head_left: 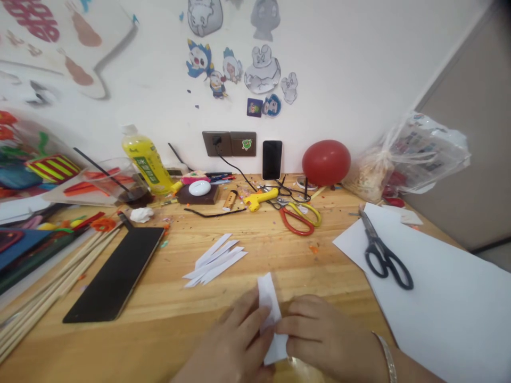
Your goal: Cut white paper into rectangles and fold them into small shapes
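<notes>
A narrow strip of white paper (pixel 270 291) lies at the front of the wooden table, between my two hands. My left hand (pixel 235 335) has its fingers closed on the strip's left side. From the right, the curled fingers of my right hand (pixel 319 332) grip the strip's lower right edge; a bracelet is on that wrist. Both thumbs are partly hidden. Several loose white paper strips (pixel 215 260) lie in a small pile beyond my left hand. Black-handled scissors (pixel 383 255) rest on white paper sheets (pixel 451 292) to the right.
A black flat board (pixel 120 271) and wooden sticks (pixel 59 279) lie at left. Toward the wall stand a yellow drink bottle (pixel 147 162), a phone (pixel 272 159) and a red balloon (pixel 326 162). Red-and-yellow-handled scissors (pixel 297 223) and a yellow glue gun (pixel 259 199) lie before them.
</notes>
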{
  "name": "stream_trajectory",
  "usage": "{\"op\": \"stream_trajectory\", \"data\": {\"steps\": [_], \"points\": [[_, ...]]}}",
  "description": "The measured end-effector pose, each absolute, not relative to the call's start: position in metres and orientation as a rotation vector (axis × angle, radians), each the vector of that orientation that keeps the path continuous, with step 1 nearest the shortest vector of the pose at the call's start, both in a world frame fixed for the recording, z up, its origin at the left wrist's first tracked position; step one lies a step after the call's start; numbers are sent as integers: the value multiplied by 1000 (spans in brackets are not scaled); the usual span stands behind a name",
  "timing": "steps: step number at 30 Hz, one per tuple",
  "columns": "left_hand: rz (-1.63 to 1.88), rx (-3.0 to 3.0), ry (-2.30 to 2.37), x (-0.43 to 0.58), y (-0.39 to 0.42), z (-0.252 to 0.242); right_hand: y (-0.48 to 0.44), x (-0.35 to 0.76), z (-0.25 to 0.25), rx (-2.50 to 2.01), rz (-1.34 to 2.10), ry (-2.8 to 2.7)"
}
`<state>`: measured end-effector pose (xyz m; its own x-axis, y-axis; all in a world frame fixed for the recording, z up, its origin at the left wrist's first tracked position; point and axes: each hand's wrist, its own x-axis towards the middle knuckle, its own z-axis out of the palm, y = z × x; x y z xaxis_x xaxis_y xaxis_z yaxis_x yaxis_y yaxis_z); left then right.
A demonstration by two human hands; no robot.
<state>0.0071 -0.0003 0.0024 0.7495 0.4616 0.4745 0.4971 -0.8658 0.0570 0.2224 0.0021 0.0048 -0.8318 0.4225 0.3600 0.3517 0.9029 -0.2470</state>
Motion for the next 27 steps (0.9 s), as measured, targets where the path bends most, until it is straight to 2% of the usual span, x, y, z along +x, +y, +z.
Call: {"op": "stream_trajectory", "data": {"steps": [9,13,17,27], "points": [[-652,-3157,-690,4,-1,21,7,226,2,-572,411,-2622],[-615,-3284,-751,7,1,20,10,225,5,-627,711,-2511],[-833,-3342,-883,8,3,11,14,227,7,-655,901,-2453],[-1119,-3366,-1381,17,2,4,13,216,8,-873,966,-2334]]}}
